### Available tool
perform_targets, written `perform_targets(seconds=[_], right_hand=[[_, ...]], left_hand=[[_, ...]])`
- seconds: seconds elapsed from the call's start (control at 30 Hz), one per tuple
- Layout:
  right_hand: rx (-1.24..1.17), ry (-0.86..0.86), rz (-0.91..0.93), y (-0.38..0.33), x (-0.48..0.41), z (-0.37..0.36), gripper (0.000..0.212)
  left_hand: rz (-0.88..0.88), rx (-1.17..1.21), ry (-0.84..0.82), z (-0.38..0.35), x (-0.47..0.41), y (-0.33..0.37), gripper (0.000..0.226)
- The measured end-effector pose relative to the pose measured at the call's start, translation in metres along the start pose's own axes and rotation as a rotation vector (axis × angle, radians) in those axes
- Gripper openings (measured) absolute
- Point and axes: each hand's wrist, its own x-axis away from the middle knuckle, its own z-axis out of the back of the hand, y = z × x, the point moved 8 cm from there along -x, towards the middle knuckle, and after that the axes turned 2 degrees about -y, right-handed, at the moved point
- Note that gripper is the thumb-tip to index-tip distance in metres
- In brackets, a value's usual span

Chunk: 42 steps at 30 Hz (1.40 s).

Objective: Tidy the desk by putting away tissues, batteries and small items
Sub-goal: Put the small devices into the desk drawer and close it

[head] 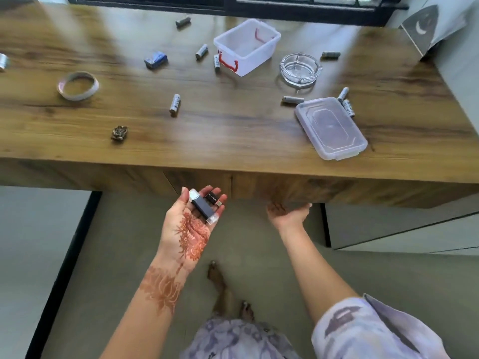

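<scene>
open stretch of desk (233,136) between ornament (119,132) and lid (330,126), batteries (175,104) ringing box (246,47)

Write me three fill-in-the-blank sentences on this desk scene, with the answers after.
1. The USB stick lies in the open ____ hand.
2. The box has ____ latches.
3. The ashtray is made of ____.
Missing words: left; red; glass.

A wooden desk (233,130) stands below a dark-framed window (259,6) (daylight glaring off it), grey floor (124,255) beneath.
</scene>
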Motion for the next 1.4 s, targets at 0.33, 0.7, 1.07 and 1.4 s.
perform_targets(seconds=[0.33, 0.7, 1.07, 1.4], right_hand=[[-0.157, -0.034, 0.043, -0.005, -0.015, 0.002, 0.089], [-0.193, -0.042, 0.059, -0.004, -0.021, 0.005, 0.086], [-0.032, -0.039, 0.050, -0.002, 0.008, 0.039, 0.088], [1.639, -0.221, 1.608, -0.012, 0.176, -0.004, 0.032]], left_hand=[[0.013, -0.063, -0.004, 0.002, 0.009, -0.017, 0.042], [0.024, -0.083, -0.006, 0.002, 0.012, -0.018, 0.044], [0.005, -0.065, -0.017, -0.007, 0.012, -0.011, 0.048], [0.010, -0.080, -0.054, -0.008, 0.028, -0.020, 0.045]])
